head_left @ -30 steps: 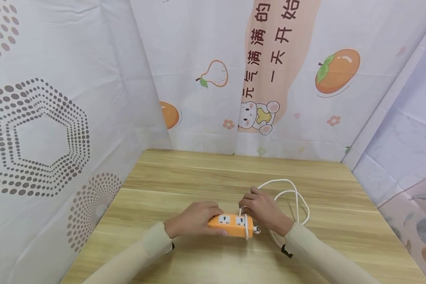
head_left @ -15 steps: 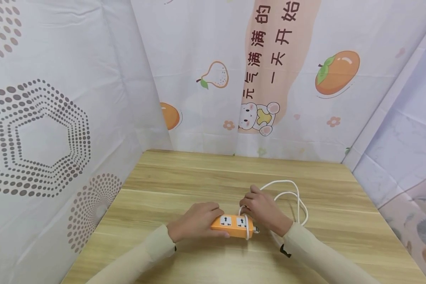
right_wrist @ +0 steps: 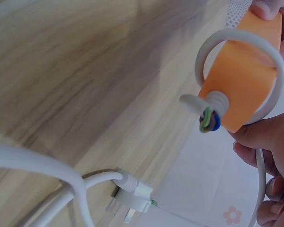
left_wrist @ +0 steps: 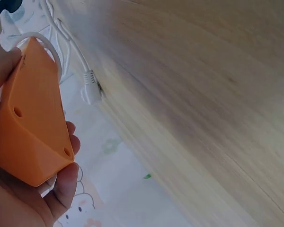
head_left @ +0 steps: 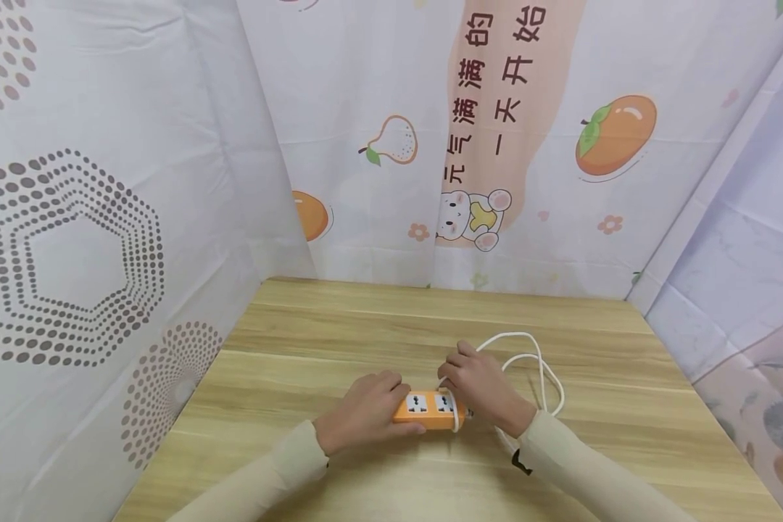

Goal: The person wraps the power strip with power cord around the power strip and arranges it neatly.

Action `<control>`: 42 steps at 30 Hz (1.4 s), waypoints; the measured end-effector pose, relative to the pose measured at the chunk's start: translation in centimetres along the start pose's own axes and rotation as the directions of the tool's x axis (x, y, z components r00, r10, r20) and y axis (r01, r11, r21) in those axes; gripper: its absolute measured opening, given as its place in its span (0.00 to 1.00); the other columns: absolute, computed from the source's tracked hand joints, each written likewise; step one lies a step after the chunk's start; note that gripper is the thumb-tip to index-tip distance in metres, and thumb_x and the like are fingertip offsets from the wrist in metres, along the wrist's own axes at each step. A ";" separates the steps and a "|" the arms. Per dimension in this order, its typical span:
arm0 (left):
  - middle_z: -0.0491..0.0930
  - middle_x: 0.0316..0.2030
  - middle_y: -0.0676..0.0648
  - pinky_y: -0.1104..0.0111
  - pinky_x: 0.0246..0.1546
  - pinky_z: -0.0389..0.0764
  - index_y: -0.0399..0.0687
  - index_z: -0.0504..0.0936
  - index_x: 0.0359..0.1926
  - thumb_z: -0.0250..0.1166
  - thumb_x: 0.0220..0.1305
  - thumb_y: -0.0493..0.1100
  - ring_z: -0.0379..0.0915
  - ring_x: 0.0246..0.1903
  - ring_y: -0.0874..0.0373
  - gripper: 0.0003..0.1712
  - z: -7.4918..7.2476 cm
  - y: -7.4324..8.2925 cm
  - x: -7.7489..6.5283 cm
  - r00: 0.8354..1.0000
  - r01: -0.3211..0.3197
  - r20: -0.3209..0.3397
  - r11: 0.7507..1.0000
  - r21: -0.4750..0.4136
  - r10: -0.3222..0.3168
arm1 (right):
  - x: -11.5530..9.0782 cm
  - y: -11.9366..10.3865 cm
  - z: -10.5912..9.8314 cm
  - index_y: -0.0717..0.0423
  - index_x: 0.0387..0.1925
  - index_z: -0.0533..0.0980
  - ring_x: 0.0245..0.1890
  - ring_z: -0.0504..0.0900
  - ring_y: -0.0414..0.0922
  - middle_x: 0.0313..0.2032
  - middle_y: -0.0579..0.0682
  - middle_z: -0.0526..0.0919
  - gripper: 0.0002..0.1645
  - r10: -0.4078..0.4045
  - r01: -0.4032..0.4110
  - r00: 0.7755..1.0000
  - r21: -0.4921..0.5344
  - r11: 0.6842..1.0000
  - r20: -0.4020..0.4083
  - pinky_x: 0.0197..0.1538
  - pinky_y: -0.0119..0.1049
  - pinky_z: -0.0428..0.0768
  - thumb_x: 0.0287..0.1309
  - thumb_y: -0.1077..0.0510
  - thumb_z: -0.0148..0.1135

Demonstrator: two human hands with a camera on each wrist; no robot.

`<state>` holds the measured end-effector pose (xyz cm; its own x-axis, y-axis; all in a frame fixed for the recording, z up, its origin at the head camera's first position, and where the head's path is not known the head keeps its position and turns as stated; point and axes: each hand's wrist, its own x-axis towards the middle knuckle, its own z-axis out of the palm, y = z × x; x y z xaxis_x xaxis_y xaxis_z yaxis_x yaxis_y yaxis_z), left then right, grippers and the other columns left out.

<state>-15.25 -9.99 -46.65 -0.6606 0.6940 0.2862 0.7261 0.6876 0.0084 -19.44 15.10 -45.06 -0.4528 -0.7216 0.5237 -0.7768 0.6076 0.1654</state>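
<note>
An orange power strip (head_left: 436,422) with two white sockets is held just in front of me. My left hand (head_left: 365,415) grips its left end, thumb on the near side. White cord (right_wrist: 278,71) loops once around the strip's right end. My right hand (head_left: 486,388) holds the cord beside that end; in the right wrist view the cord runs down between its fingers. Near the strip's cord outlet, cut cable shows brown, blue and green-yellow wires (right_wrist: 209,121). The left wrist view shows the strip's orange underside (left_wrist: 35,104) with screw holes.
More white cord (head_left: 514,334) lies in loose loops on the wooden table (head_left: 339,319), beyond and right of my right hand. A white plug (right_wrist: 136,196) lies on the table. Printed curtains (head_left: 352,239) hang behind and along both sides.
My left hand has shifted slightly right, covering a bit more of the strip. The strip's near side shows a little less. The cord loops on the table have drawn slightly left.
</note>
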 end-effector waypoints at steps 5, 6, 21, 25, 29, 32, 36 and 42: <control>0.69 0.32 0.56 0.75 0.22 0.60 0.47 0.84 0.45 0.58 0.64 0.77 0.59 0.26 0.65 0.38 0.4 -0.1 0.1 1.000 0.008 -0.012 1.000 0.016 -0.007 | 0.1 -0.1 -0.4 0.49 0.31 0.87 0.30 0.70 0.41 0.31 0.42 0.85 0.08 0.009 -0.009 1.000 -0.028 1.000 0.016 0.28 0.29 0.75 0.49 0.57 0.82; 0.68 0.32 0.56 0.75 0.22 0.60 0.47 0.84 0.44 0.58 0.64 0.77 0.58 0.26 0.65 0.38 0.4 -0.1 0.0 1.000 0.008 -0.016 1.000 0.016 -0.007 | 0.2 -0.1 -0.5 0.48 0.31 0.87 0.30 0.71 0.41 0.31 0.42 0.85 0.09 0.007 -0.006 1.000 -0.043 0.999 0.024 0.27 0.29 0.76 0.49 0.56 0.82; 0.66 0.30 0.55 0.73 0.19 0.61 0.47 0.82 0.38 0.60 0.64 0.76 0.59 0.25 0.64 0.35 1.0 0.4 -0.1 0.995 0.100 -0.019 0.995 0.005 -0.100 | 0.5 -1.1 -0.8 0.51 0.32 0.86 0.31 0.73 0.43 0.31 0.46 0.83 0.08 0.024 -0.009 0.993 -0.131 0.991 0.114 0.27 0.33 0.76 0.51 0.62 0.79; 0.66 0.30 0.55 0.73 0.19 0.61 0.46 0.83 0.39 0.62 0.64 0.75 0.59 0.25 0.64 0.35 0.9 0.6 0.1 0.993 0.119 -0.003 0.993 -0.003 -0.119 | 0.6 -1.2 -1.0 0.51 0.31 0.86 0.31 0.73 0.43 0.30 0.46 0.82 0.07 0.035 -0.018 0.993 -0.152 0.988 0.113 0.25 0.33 0.75 0.52 0.59 0.79; 0.67 0.29 0.55 0.73 0.18 0.62 0.44 0.84 0.39 0.62 0.64 0.74 0.60 0.24 0.64 0.36 0.9 0.6 0.1 0.989 0.146 0.006 0.989 -0.005 -0.145 | 0.7 -1.6 -1.1 0.51 0.31 0.86 0.30 0.73 0.43 0.29 0.45 0.82 0.06 0.047 -0.028 0.993 -0.163 0.986 0.108 0.23 0.32 0.74 0.54 0.57 0.78; 0.67 0.28 0.55 0.73 0.17 0.62 0.45 0.84 0.38 0.60 0.65 0.75 0.60 0.23 0.64 0.37 1.0 0.5 0.1 0.985 0.174 0.016 0.985 -0.005 -0.174 | 0.8 -1.8 -1.1 0.51 0.31 0.86 0.30 0.74 0.43 0.29 0.45 0.81 0.06 0.059 -0.040 0.991 -0.159 0.986 0.116 0.24 0.33 0.74 0.57 0.55 0.76; 0.68 0.28 0.55 0.73 0.17 0.63 0.45 0.83 0.38 0.59 0.65 0.76 0.61 0.24 0.64 0.37 1.1 0.4 0.1 0.981 0.195 0.023 0.981 -0.013 -0.195 | 0.7 -2.1 -1.0 0.51 0.33 0.86 0.32 0.76 0.43 0.30 0.45 0.82 0.06 0.084 -0.060 0.986 -0.161 0.985 0.144 0.27 0.33 0.77 0.60 0.54 0.74; 0.72 0.30 0.54 0.73 0.17 0.64 0.44 0.84 0.39 0.60 0.65 0.76 0.64 0.27 0.63 0.38 1.0 0.4 0.0 0.980 0.199 0.018 0.980 0.019 -0.200 | 0.8 -2.4 -1.1 0.51 0.33 0.86 0.31 0.75 0.43 0.30 0.45 0.82 0.05 0.101 -0.075 0.982 -0.163 0.984 0.159 0.26 0.33 0.75 0.60 0.54 0.74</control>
<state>-15.13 -9.51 -47.65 -0.7957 0.5464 0.2614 0.5759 0.8162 0.0468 -17.47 13.43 -44.14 -0.5931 -0.6999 0.3980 -0.6588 0.7060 0.2597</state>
